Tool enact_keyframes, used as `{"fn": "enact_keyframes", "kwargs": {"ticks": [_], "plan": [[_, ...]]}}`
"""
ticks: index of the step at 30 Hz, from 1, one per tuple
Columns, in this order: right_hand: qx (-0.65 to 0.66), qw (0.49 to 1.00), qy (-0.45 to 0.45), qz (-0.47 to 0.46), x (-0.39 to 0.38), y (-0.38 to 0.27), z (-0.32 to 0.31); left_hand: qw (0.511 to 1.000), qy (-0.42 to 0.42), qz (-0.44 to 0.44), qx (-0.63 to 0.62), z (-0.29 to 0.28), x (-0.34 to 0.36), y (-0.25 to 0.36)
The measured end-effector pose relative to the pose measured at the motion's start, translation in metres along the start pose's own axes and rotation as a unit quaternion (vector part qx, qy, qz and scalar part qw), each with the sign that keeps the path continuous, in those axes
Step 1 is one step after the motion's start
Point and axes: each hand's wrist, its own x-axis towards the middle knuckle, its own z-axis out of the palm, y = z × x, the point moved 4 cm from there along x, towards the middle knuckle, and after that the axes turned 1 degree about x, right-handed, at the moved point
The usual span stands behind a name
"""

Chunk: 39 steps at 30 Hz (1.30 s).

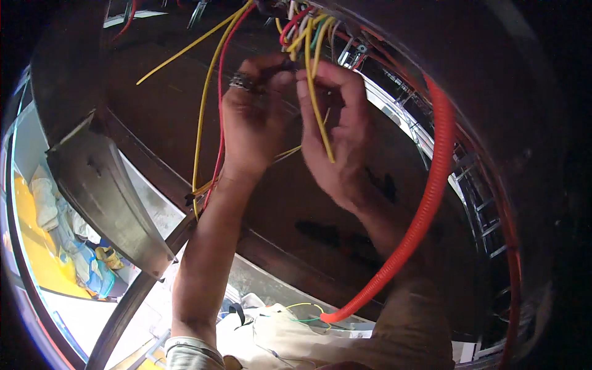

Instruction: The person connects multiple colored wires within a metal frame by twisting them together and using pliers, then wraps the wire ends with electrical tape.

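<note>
My left hand (250, 126) and my right hand (345, 123) are raised close together at the top centre, just under a bundle of wires (302, 31) in yellow, red, white and green. Both hands are closed, with thumbs and fingertips pinched near each other. What lies between them is dark, small and hard to make out. A loose yellow wire (318, 111) hangs down in front of my right fingers. A patterned dark band (240, 81) circles a finger of my left hand. Left of that hand, another yellow wire (203, 117) and a red wire (221, 98) run downward.
An orange corrugated conduit (431, 166) curves down on the right, thin wires coming from its lower end. A bent metal plate (111, 191) stands at the left. Beyond it lie cloths and bags (80, 240). A cut yellow wire (179, 58) sticks out at the upper left.
</note>
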Motion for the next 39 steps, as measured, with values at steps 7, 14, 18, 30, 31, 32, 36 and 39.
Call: {"fn": "enact_keyframes", "kwargs": {"ticks": [7,14,18,30,31,32,36,39], "plan": [[-0.068,0.993,0.031,-0.092,-0.001,-0.027,0.006,0.997,0.062,-0.016,-0.032,0.0,0.01,0.004],[-0.044,0.998,0.025,-0.036,-0.004,-0.034,-0.006,0.97,0.087,-0.028,-0.225,0.005,0.02,-0.004],[-0.019,0.999,0.003,-0.029,-0.002,-0.017,-0.021,0.981,0.106,-0.037,-0.161,0.002,0.025,-0.006],[0.014,0.999,-0.04,0.015,0.004,0.041,-0.038,0.994,0.087,0.051,-0.044,-0.01,0.023,-0.007],[0.048,0.998,-0.015,0.033,0.007,0.035,-0.038,0.994,0.091,0.054,-0.039,-0.013,0.02,-0.007],[0.078,0.996,0.009,0.051,0.011,0.03,-0.039,0.994,0.082,0.029,-0.061,-0.01,0.017,-0.007],[0.019,0.999,0.021,0.016,0.021,0.033,-0.047,0.994,0.071,-0.026,-0.084,0.001,0.009,-0.001],[0.073,0.995,0.032,0.054,0.022,0.027,-0.039,0.994,0.067,-0.012,-0.086,-0.003,0.006,-0.004]]}}
